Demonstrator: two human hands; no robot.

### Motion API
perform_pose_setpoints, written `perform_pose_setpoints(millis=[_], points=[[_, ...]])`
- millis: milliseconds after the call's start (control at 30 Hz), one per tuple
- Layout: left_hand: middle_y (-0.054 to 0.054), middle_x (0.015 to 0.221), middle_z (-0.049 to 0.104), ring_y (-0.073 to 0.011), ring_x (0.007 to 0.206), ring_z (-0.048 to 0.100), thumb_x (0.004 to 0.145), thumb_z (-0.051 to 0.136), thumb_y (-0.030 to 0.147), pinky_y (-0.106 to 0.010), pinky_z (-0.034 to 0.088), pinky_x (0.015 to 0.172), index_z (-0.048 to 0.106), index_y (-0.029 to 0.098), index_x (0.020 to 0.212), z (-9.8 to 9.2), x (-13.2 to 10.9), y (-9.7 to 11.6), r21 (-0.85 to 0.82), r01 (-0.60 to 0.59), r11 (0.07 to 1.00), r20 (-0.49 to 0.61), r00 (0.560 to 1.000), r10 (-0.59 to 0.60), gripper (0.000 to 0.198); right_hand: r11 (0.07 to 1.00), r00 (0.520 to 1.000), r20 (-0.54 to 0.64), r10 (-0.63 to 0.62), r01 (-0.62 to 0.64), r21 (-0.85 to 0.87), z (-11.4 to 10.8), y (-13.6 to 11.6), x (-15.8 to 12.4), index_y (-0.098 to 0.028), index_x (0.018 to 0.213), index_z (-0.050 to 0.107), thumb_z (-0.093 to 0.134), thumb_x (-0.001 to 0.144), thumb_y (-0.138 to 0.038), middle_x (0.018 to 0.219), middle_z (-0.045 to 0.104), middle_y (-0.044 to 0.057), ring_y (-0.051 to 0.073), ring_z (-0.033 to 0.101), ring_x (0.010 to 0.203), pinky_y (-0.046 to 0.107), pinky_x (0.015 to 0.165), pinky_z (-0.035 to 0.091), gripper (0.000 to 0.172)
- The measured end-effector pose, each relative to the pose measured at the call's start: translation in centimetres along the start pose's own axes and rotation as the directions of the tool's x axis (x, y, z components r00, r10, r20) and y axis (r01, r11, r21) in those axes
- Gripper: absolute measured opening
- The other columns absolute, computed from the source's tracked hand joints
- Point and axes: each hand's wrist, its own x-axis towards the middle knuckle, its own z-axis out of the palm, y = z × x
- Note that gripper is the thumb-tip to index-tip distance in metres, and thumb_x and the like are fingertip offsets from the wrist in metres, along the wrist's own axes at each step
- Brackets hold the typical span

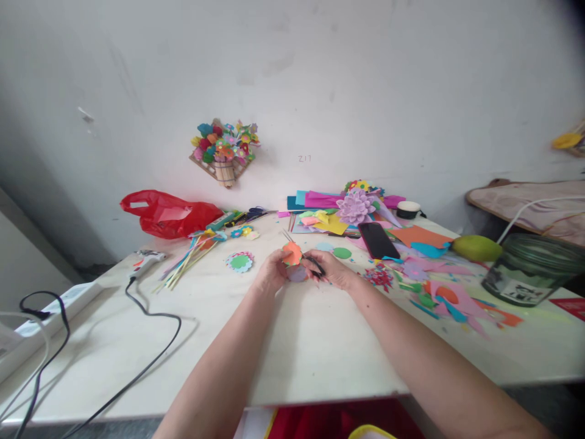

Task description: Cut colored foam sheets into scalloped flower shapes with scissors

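Note:
Between my hands, above the middle of the table, is an orange piece with a scalloped edge (291, 253). My left hand (273, 270) pinches it at its left side. Black-handled scissors (314, 266) are in my right hand (333, 269), their blades pointing up and left behind the orange piece. A pale purple disc (297, 273) shows just below the orange piece. Light blue and green discs (342, 252) lie behind my right hand. To the left of my left hand, a layered flower with a green centre (240, 263) lies flat on the table.
A glue gun (148, 262) with a black cable and a power strip (68, 305) are at left. Behind are a red bag (169, 214) and thin sticks (189, 265). On the right are a phone (379, 241), coloured scraps (450, 299) and a glass jar (530, 268).

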Motion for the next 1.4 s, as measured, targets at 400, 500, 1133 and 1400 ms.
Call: perform_pose_setpoints(millis=[400, 500, 1133, 1400], points=[[-0.007, 0.076, 0.069, -0.0160, 0.062, 0.064, 0.065, 0.057, 0.006, -0.027, 0.054, 0.057, 0.065, 0.011, 0.083, -0.2, 0.1, 0.0, -0.014, 0.002, 1.000, 0.004, 1.000, -0.002, 0.020, 1.000, 1.000, 0.001, -0.022, 0.022, 0.015, -0.1, 0.9, 0.5, -0.015, 0.088, 0.058, 0.065, 0.076, -0.041, 0.054, 0.056, -0.003, 0.006, 0.044, 0.037, 0.018, 0.033, 0.025, 0.031], [-0.007, 0.076, 0.069, -0.0163, 0.064, 0.065, 0.064, 0.058, 0.006, -0.028, 0.054, 0.059, 0.065, 0.012, 0.083, -0.2, 0.1, 0.0, -0.009, -0.009, 1.000, 0.005, 1.000, 0.009, 0.021, 1.000, 1.000, -0.009, -0.006, 0.006, 0.007, 0.0, 0.4, 0.3, -0.014, 0.087, 0.058, 0.066, 0.075, -0.039, 0.053, 0.055, -0.003, 0.006, 0.043, 0.037, 0.019, 0.033, 0.025, 0.029], [-0.006, 0.070, 0.069, -0.0153, 0.060, 0.063, 0.063, 0.055, 0.007, -0.027, 0.053, 0.058, 0.065, 0.011, 0.075, -0.2, 0.0, 0.3, 0.073, -0.040, 0.996, -0.044, 0.998, 0.044, 0.016, 0.999, 1.000, -0.017, 0.012, -0.012, -0.044, -0.1, 0.3, 0.3, -0.015, 0.088, 0.058, 0.069, 0.071, -0.041, 0.054, 0.058, -0.004, 0.006, 0.045, 0.034, 0.017, 0.029, 0.021, 0.033], [0.000, 0.058, 0.062, -0.0107, 0.048, 0.054, 0.053, 0.065, 0.012, -0.022, 0.044, 0.046, 0.056, 0.014, 0.061, -0.7, 0.3, 0.1, 0.207, -0.100, 0.973, -0.005, 0.995, 0.104, 0.012, 1.000, 0.996, -0.091, 0.002, -0.004, -0.023, -0.3, 0.2, 0.5, -0.013, 0.090, 0.060, 0.073, 0.066, -0.040, 0.052, 0.056, -0.004, 0.005, 0.043, 0.036, 0.018, 0.034, 0.027, 0.039]])
